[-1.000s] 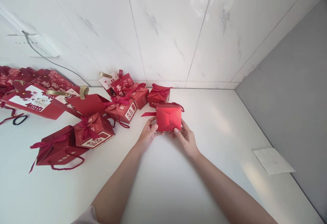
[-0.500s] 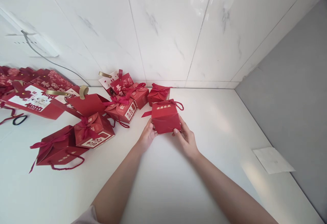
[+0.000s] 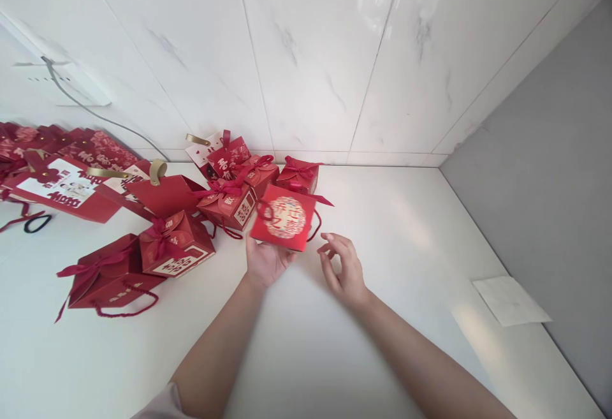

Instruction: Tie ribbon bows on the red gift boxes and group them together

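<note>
A small red gift box [image 3: 285, 218] with a round cream-and-gold print facing up rests in my left hand [image 3: 268, 262], whose fingers reach behind and under it. A dark red cord handle loops out at its right side, and a ribbon end points right behind it. My right hand [image 3: 345, 268] is just right of the box, not touching it, with its fingers curled and apart and nothing between them. Directly behind the held box, another red box [image 3: 299, 176] with a ribbon bow stands on the white table [image 3: 430, 247].
More red boxes with bows [image 3: 176, 243] stand to the left, beside red bags [image 3: 62, 186] with gold handles. A gray cable [image 3: 95, 115] runs along the tiled wall. A white paper square [image 3: 511, 301] lies at the right edge, by a gray panel [image 3: 549, 151].
The held box has been turned, so a round printed face now shows instead of a plain red one. My right hand has let go of it and moved slightly away.
</note>
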`<action>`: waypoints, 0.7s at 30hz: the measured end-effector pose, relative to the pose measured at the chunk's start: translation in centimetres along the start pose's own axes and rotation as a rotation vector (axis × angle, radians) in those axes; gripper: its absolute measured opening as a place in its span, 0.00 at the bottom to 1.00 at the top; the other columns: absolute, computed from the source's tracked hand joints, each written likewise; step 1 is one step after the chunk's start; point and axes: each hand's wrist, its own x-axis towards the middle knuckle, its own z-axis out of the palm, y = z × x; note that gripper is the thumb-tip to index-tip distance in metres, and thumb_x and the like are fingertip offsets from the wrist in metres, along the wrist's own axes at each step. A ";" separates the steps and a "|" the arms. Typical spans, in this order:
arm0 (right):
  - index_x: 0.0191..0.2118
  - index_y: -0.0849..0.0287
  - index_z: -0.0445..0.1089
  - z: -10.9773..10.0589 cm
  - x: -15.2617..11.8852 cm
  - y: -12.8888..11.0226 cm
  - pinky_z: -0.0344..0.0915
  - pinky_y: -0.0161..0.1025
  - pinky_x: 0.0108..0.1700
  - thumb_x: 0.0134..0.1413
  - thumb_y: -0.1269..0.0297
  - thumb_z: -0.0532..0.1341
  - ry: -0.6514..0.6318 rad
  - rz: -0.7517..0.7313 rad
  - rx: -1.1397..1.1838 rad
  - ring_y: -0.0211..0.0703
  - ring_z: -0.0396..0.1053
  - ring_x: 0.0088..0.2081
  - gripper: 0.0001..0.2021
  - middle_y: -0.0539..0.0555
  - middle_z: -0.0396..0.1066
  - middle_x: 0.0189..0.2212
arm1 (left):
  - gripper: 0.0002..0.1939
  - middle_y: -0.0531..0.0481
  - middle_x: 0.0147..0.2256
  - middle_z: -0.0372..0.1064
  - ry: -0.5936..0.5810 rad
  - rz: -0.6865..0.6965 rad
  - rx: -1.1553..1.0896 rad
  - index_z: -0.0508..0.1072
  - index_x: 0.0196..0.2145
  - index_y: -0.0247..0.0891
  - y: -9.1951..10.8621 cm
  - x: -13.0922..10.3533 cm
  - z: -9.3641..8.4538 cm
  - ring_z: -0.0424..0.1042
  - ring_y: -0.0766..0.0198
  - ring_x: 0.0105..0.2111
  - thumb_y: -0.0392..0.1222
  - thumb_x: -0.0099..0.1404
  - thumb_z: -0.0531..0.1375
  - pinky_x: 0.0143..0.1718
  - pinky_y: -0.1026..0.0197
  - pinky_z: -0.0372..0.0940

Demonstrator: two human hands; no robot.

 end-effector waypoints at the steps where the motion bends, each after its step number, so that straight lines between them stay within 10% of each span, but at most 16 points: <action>1: 0.67 0.45 0.48 0.0 0.0 -0.1 0.72 0.41 0.36 0.60 0.77 0.54 0.001 0.037 0.025 0.41 0.71 0.37 0.33 0.60 0.64 0.51 | 0.39 0.34 0.53 0.67 0.013 0.008 -0.015 0.60 0.62 0.33 0.1 0.0 0.0 0.72 0.57 0.37 0.64 0.63 0.50 0.28 0.63 0.67; 9: 0.61 0.47 0.53 -0.1 0.1 -0.4 0.68 0.38 0.27 0.65 0.67 0.53 -0.066 0.377 0.080 0.40 0.68 0.32 0.21 0.58 0.67 0.47 | 0.28 0.39 0.45 0.66 0.092 0.137 0.123 0.69 0.51 0.38 0.3 0.1 0.1 0.59 0.67 0.26 0.61 0.63 0.52 0.24 0.63 0.58; 21: 0.58 0.49 0.56 -0.1 0.0 -0.1 0.66 0.38 0.30 0.65 0.64 0.53 -0.102 0.461 0.132 0.38 0.67 0.31 0.17 0.54 0.69 0.42 | 0.25 0.43 0.39 0.67 0.034 0.214 0.147 0.72 0.44 0.38 0.0 0.6 -0.5 0.57 0.67 0.26 0.62 0.62 0.54 0.30 0.60 0.58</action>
